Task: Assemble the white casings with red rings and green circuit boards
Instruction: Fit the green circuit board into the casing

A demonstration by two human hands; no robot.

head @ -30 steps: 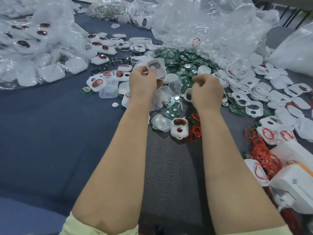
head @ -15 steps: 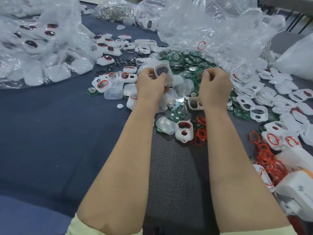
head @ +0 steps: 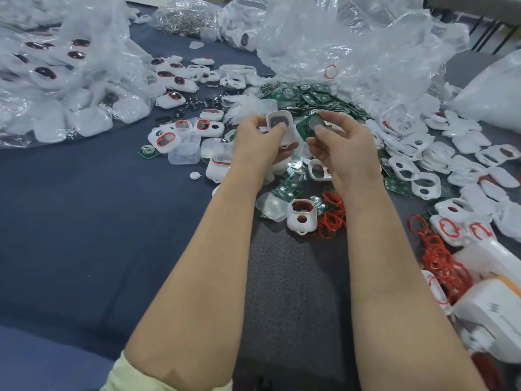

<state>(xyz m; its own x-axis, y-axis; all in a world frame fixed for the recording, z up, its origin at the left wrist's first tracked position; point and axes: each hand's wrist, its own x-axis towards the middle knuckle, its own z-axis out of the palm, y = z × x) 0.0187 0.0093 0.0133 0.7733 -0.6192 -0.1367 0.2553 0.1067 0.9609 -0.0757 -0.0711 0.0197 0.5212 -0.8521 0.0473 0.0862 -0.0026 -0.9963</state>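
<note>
Left hand (head: pixel 259 142) grips a white casing (head: pixel 279 126), fingers curled round it from below and the thumb tip on its open face. The open side is tilted up toward the camera. Right hand (head: pixel 346 148) pinches a green board (head: pixel 308 127) between thumb and fingertips, just right of the casing and close to it. Can't tell if they touch. Both are held up above the clutter, in the middle of the table (head: pixel 84 221), in front of the far board pile (head: pixel 310 94).

Likely step: seating the board into the casing.

Risks:
- The board is held tilted. If it goes in skewed it could jam on the rim or sit crooked.
- The left thumb covers part of the opening and could block the board.
- The pinch is only on the board's edge, so a slip would drop it into the loose parts below.
- No red ring is visible on the held casing, so it may get skipped. Loose red rings (head: pixel 332 218) lie nearer, beside another casing (head: pixel 299 221).
</note>
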